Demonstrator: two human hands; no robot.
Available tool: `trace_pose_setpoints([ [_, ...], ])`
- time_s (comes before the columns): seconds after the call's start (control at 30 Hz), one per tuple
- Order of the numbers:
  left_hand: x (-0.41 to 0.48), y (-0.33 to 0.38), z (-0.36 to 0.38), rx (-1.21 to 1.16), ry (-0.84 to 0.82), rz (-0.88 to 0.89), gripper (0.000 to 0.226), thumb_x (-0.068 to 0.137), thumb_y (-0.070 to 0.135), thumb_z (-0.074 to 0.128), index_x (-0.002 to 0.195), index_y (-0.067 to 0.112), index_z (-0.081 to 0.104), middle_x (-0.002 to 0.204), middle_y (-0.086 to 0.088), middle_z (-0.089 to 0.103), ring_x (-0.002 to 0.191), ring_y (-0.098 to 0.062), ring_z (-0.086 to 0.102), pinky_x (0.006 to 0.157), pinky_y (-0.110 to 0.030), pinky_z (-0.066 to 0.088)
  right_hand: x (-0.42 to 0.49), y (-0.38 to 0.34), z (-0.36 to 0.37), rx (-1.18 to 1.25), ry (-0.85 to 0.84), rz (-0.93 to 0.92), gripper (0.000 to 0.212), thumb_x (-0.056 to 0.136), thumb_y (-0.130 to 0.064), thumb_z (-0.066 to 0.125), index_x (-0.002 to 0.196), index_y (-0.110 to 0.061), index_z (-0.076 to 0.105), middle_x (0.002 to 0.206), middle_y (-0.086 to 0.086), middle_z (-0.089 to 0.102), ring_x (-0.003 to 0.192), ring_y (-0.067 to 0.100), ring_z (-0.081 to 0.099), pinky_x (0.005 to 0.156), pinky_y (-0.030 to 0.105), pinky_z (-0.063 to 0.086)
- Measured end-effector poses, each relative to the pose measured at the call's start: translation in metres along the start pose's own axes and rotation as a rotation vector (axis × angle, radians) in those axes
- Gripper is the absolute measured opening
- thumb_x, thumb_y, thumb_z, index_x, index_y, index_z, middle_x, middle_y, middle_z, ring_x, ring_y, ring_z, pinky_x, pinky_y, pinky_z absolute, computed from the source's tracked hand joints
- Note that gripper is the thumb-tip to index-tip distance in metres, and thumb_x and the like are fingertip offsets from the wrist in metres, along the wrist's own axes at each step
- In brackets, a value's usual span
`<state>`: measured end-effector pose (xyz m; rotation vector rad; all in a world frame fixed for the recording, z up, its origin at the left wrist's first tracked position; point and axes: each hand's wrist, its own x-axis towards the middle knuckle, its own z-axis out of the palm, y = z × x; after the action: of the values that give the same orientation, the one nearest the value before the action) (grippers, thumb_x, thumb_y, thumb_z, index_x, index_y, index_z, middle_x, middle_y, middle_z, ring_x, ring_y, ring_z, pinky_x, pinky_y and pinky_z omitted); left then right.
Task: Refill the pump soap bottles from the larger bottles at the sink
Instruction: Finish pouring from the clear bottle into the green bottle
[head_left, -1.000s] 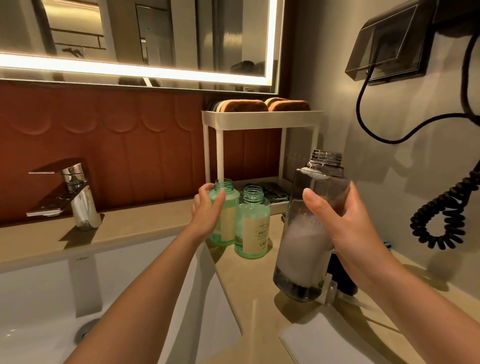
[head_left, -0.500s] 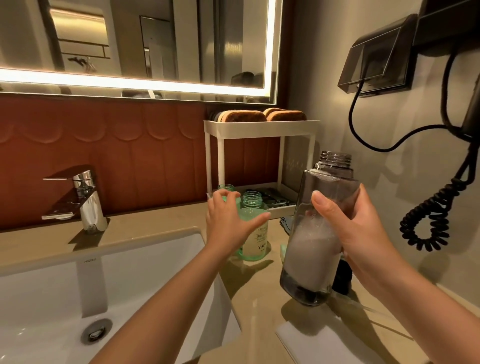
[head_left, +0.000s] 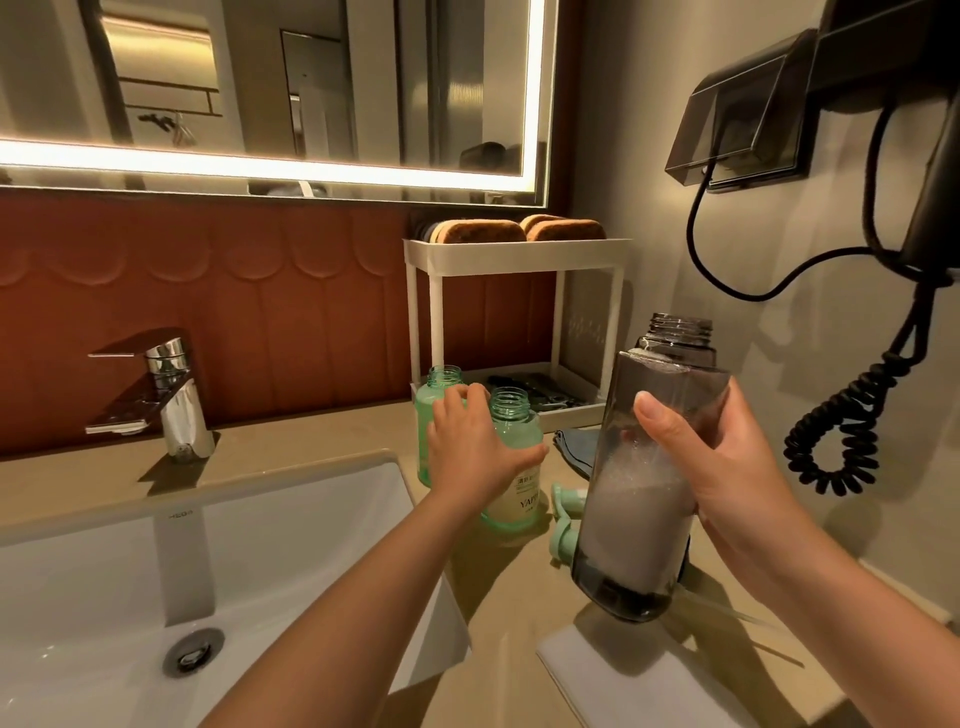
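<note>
Two small green soap bottles stand uncapped on the beige counter right of the sink. My left hand (head_left: 470, 449) wraps around the nearer green bottle (head_left: 511, 415), the one with a pale label. The other green bottle (head_left: 439, 387) stands just behind and to the left. My right hand (head_left: 727, 467) grips a large smoky-grey bottle (head_left: 641, 499), open at the top, held upright above the counter and about half full of whitish liquid. Two green pump heads (head_left: 563, 514) lie on the counter between the bottles.
White sink basin (head_left: 130, 571) at lower left with a chrome faucet (head_left: 166, 400) behind it. A white two-tier rack (head_left: 519, 249) holds sponges against the wall. A black coiled cord (head_left: 841, 441) hangs on the right. A white cloth (head_left: 623, 680) lies at the counter's front edge.
My left hand moved from the rear green bottle to the nearer one and closed around it. The large grey bottle stayed upright in my right hand.
</note>
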<state>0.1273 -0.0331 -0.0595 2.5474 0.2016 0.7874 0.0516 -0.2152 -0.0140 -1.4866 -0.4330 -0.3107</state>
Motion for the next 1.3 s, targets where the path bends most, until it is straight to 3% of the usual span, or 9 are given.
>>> trace_pose_setpoints([
  [0.17,-0.022,0.0,-0.004,-0.392,-0.078,-0.057,0.072,0.066,0.039,0.079,0.119,0.023,0.033,0.121,-0.001,0.051,0.109,-0.02,0.05,0.084,-0.037,0.05,-0.009,-0.008,-0.003,-0.014,-0.007,0.004,0.057,0.057,-0.05,0.069,0.11,-0.034,0.053,0.1,-0.014,0.068,0.094,0.004,0.065,0.085,0.034,0.051],
  [0.33,-0.046,-0.008,-0.026,-0.496,-0.026,-0.054,0.067,0.065,0.033,0.082,0.114,0.024,0.037,0.11,0.005,0.051,0.1,-0.013,0.051,0.075,-0.028,0.044,-0.023,-0.017,-0.005,-0.035,-0.014,0.017,0.057,0.054,-0.051,0.069,0.107,-0.036,0.053,0.1,-0.013,0.068,0.097,0.005,0.065,0.092,0.041,0.05],
  [0.67,-0.111,-0.04,-0.122,-0.556,-0.163,0.005,0.065,0.055,0.042,0.084,0.104,0.026,0.044,0.113,0.003,0.059,0.103,-0.017,0.058,0.084,-0.036,0.052,-0.059,-0.045,0.007,-0.046,-0.124,0.004,0.052,0.059,-0.046,0.068,0.107,-0.036,0.053,0.104,-0.013,0.066,0.101,0.007,0.061,0.088,0.034,0.048],
  [0.77,-0.139,-0.051,-0.145,-0.535,-0.208,0.018,0.071,0.043,0.057,0.08,0.1,0.033,0.045,0.111,0.006,0.061,0.103,-0.014,0.06,0.086,-0.041,0.053,-0.071,-0.049,0.018,-0.045,-0.178,-0.002,0.053,0.059,-0.046,0.067,0.109,-0.038,0.051,0.105,-0.014,0.065,0.102,0.005,0.06,0.084,0.029,0.046],
  [0.87,-0.165,-0.062,-0.164,-0.55,-0.219,0.011,0.066,0.043,0.055,0.08,0.097,0.04,0.045,0.109,0.008,0.062,0.101,-0.012,0.061,0.085,-0.04,0.054,-0.086,-0.051,0.032,-0.06,-0.231,-0.019,0.057,0.059,-0.046,0.067,0.112,-0.038,0.049,0.107,-0.014,0.064,0.102,0.002,0.06,0.082,0.024,0.045],
  [1.0,-0.195,-0.079,-0.181,-0.575,-0.189,-0.033,0.07,0.042,0.055,0.081,0.1,0.035,0.048,0.106,0.009,0.063,0.098,-0.01,0.063,0.085,-0.041,0.055,-0.107,-0.05,0.054,-0.109,-0.282,-0.058,0.068,0.055,-0.05,0.067,0.117,-0.033,0.046,0.104,-0.01,0.063,0.094,-0.002,0.061,0.08,0.022,0.044],
  [1.1,-0.206,-0.087,-0.185,-0.574,-0.152,-0.044,0.069,0.042,0.056,0.081,0.099,0.035,0.048,0.103,0.011,0.064,0.095,-0.01,0.064,0.084,-0.044,0.054,-0.115,-0.048,0.067,-0.179,-0.346,-0.103,0.076,0.054,-0.054,0.068,0.123,-0.034,0.042,0.112,-0.01,0.06,0.103,0.006,0.059,0.088,0.028,0.046],
  [1.2,-0.214,-0.095,-0.185,-0.591,-0.109,-0.043,0.071,0.043,0.057,0.081,0.102,0.035,0.048,0.104,0.012,0.063,0.096,-0.01,0.063,0.084,-0.044,0.054,-0.121,-0.044,0.076,-0.24,-0.39,-0.156,0.079,0.058,-0.052,0.07,0.128,-0.037,0.037,0.119,-0.014,0.057,0.106,0.003,0.056,0.088,0.025,0.046],
  [1.3,-0.222,-0.099,-0.175,-0.683,-0.069,-0.051,0.073,0.045,0.053,0.08,0.109,0.04,0.047,0.112,0.013,0.06,0.1,-0.005,0.061,0.085,-0.033,0.054,-0.123,-0.041,0.083,-0.312,-0.425,-0.206,0.078,0.061,-0.051,0.072,0.129,-0.041,0.035,0.121,-0.017,0.055,0.107,0.003,0.055,0.089,0.025,0.046],
])
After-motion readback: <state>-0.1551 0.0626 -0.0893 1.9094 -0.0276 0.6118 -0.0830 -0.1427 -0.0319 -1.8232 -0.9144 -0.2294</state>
